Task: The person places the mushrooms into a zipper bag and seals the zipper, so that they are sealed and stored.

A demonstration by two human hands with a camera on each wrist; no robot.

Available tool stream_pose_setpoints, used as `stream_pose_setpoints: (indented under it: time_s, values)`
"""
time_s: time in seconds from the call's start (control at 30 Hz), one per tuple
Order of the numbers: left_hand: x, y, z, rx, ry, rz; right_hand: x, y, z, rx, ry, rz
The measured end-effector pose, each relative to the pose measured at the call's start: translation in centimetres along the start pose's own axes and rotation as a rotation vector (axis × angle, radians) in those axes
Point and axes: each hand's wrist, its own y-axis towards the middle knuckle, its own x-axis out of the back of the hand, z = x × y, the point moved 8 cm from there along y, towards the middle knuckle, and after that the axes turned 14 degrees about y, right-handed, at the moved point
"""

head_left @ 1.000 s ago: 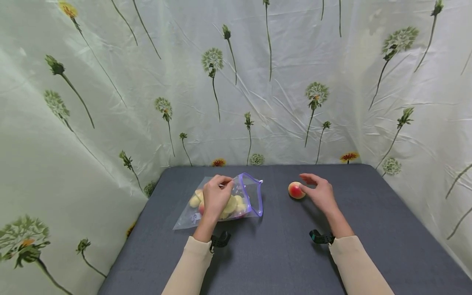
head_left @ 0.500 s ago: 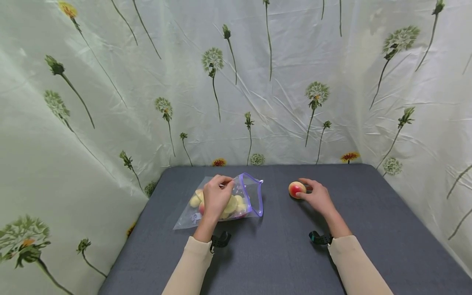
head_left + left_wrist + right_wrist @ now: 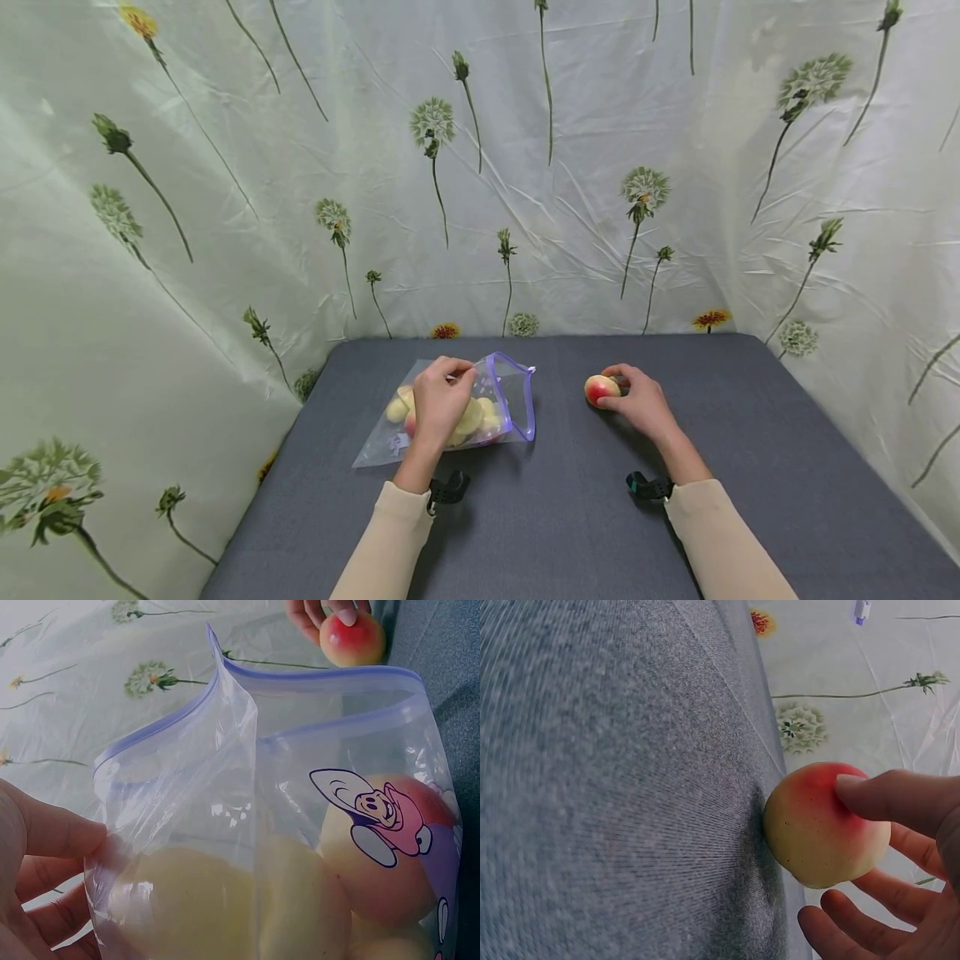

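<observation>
Gripping 1 red-and-yellow peach (image 3: 598, 390), the right hand (image 3: 642, 404) sets its thumb on the red side, with fingers round the back and the lower ones spread away from the skin. The peach is near the worktop's far edge, right of the middle; whether it touches the surface, I cannot tell. Across from it, nearer the worktop's far left corner, lies a clear bag (image 3: 500, 392), its purple-rimmed mouth open toward the right edge and a cartoon (image 3: 375, 810) printed on its side. Several pieces of yellow and red fruit (image 3: 470, 417) fill it. The left hand (image 3: 441, 400) pinches the upper side of the bag near the mouth between thumb and finger. Each wrist wears a black strap (image 3: 448, 487) below a cream sleeve (image 3: 382, 542). Along the grey worktop's (image 3: 555, 500) far edge hangs a pale curtain (image 3: 487, 192) with dandelions.
</observation>
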Motion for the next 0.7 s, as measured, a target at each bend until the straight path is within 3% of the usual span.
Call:
stream_pose_setpoints:
  time_s: [0.4,0.7]
  values:
    - [0.2,0.0,-0.1,-0.002,-0.003,-0.005,-1.0,-0.2,0.6,0.089,0.014,0.051]
    - [0.3,0.0,-0.3,-0.004,-0.011,-0.006,-1.1,-0.2,0.5,0.065,-0.04,0.072]
